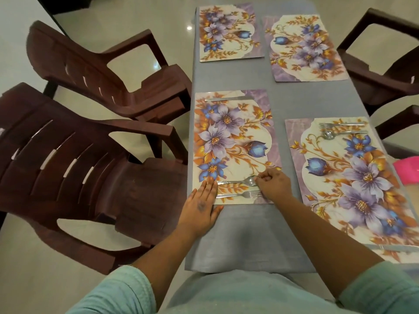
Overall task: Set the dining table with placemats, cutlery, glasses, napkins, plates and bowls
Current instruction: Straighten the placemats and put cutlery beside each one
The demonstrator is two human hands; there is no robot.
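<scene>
The counter [317, 103], covered in a grey cloth, carries 4 floral placemats. On the near left placemat [233, 146] the left hand [200, 211] lies flat with its fingers [209, 189] straight, pressing the mat's near left corner and holding nothing; the fingertips sit just beside the handle end of a spoon [238, 181]. The right hand [274, 185] has its fingers curled, pinching the spoon at its bowl end, which lies on the mat's near edge. A fork [240, 195] lies parallel to the spoon, just nearer the person, its tines touching or close under the right hand. A knife [227, 99] lies across the far edge of the same mat. The near right placemat [344, 177] has a second fork [340, 125] and a second spoon [340, 133] side by side along its far edge. The 2 far placemats [230, 32] [306, 48] are bare. Dark brown plastic chairs [95, 146] stand beside the counter on both sides, and a pink object [408, 169] shows at the right edge.
</scene>
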